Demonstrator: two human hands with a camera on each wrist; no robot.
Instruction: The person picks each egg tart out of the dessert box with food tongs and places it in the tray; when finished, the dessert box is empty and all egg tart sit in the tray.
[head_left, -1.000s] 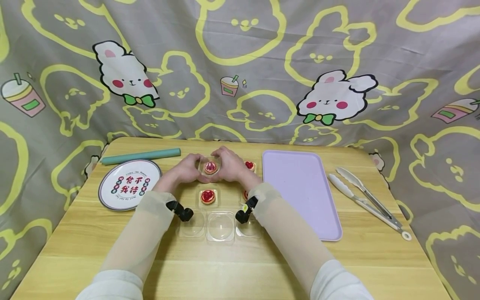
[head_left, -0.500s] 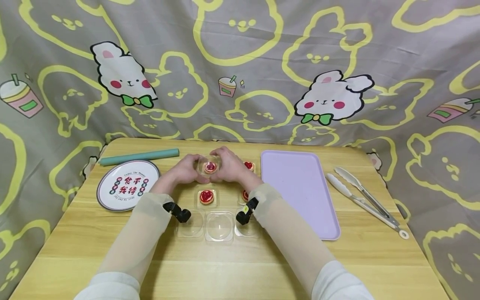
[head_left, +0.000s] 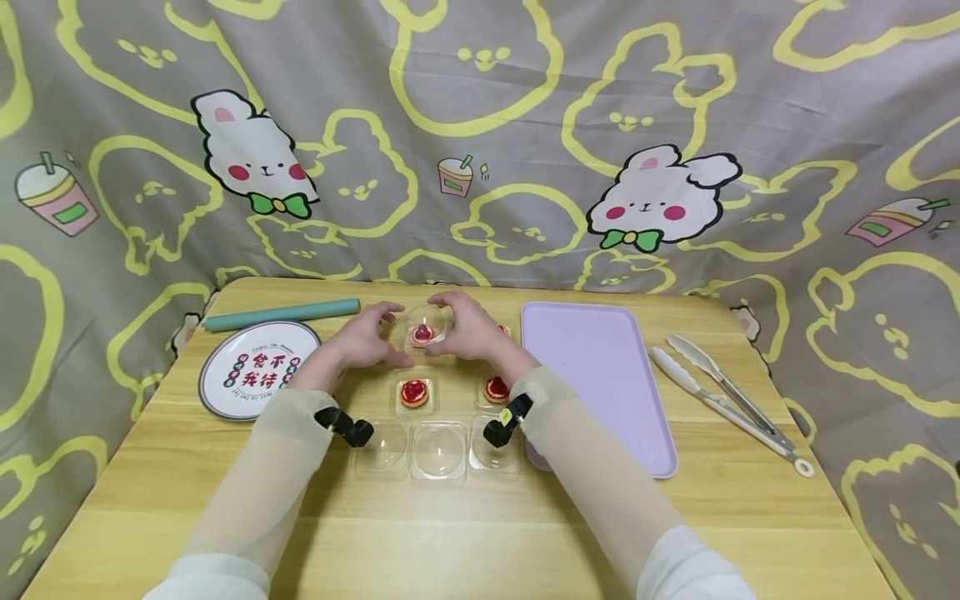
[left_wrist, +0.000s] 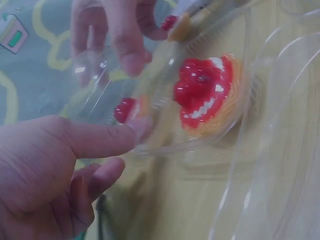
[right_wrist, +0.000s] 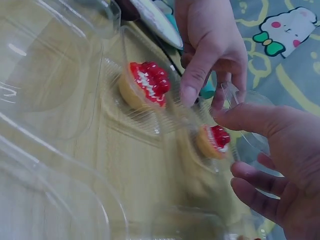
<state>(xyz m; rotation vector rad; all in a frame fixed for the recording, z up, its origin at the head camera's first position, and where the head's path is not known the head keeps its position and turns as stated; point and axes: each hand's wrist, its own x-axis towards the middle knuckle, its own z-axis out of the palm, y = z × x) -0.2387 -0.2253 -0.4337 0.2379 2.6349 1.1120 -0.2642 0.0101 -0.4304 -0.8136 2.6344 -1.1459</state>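
At the back middle of the table, a clear domed plastic box (head_left: 426,317) with a small red-topped tart (head_left: 422,335) inside stands between the two hands. My left hand (head_left: 360,337) is on its left, fingers spread and loosely bent. My right hand (head_left: 472,329) is at its right side, thumb in front and fingers behind. In the right wrist view, the right thumb and fingers (right_wrist: 255,192) stand well apart around the box. Two more boxed tarts lie nearer, one on the left (head_left: 414,393) and one on the right (head_left: 497,389). Behind the right hand, another red topping is mostly hidden.
Several clear box halves (head_left: 438,452) line up in front of the tarts. On the left are a plate with red characters (head_left: 258,371) and a green roll (head_left: 283,313). A lilac tray (head_left: 592,375) and metal tongs (head_left: 731,400) lie to the right.
Both hands were gripping the tart box from its sides. The left hand's fingers have since spread and moved off to the left. The right hand has loosened and shifted slightly right.
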